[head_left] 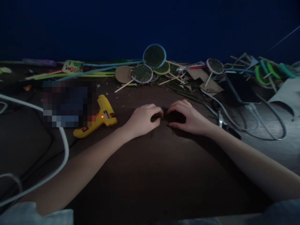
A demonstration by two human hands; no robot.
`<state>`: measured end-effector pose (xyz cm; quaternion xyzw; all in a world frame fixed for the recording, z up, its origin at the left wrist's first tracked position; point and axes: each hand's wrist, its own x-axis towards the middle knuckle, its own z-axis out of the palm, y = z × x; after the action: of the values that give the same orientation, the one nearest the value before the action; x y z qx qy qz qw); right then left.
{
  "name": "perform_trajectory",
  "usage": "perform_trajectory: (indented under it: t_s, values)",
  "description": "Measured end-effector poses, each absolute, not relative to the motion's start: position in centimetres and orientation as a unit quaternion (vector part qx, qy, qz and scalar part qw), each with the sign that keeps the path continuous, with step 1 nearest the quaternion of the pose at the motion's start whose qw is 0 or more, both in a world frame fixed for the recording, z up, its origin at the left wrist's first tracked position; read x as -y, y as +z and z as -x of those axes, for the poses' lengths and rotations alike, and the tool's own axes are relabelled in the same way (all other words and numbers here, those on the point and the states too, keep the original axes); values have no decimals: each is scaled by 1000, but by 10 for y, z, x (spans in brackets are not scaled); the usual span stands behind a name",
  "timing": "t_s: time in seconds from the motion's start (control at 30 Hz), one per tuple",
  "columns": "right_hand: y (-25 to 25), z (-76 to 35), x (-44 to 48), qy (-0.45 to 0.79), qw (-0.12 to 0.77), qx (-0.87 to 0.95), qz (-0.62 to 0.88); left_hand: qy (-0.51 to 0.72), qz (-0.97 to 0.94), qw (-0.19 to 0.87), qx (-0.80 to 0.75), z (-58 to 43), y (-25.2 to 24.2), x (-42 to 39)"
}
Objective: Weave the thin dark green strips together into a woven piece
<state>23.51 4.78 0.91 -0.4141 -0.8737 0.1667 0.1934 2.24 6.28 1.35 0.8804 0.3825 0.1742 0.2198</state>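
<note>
My left hand [145, 120] and my right hand [188, 117] rest on the dark brown table [150, 175], facing each other with a narrow gap between. Both have curled fingers, with thumb and fingertips drawn close together. Between the fingertips is a small dark patch, with thin dark strips below it; it is too dim to name. Left of my left hand lies a yellow hot glue gun [104, 114] with a small orange light glowing. Beyond my hands are small round woven fans on sticks, one with a blue rim [154, 56], one with a lilac rim [142, 73].
Dark leaf strips [185, 90] and card scraps litter the back edge. Scissors [220, 120], a phone-like dark slab [243, 89] and looping cables lie at right. A thick white cable [65, 150] arches over my left forearm's side. Green and teal rings [273, 70] sit far right.
</note>
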Motion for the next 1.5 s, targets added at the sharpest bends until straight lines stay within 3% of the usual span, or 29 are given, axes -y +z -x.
perform_trajectory:
  t_s: [0.7,0.93,1.27,1.5]
  values:
    - [11,-216,-36,133,124,846,502,155,-861,288,-389,-19,18,-70]
    - [12,-218,-37,180,169,834,493,147,-857,298,-393,-20,20,-70]
    - [7,-202,-26,97,136,833,528,154,-853,315,-388,-17,18,-71]
    - [7,-204,-29,151,201,814,524,152,-850,336,-375,-14,17,-75]
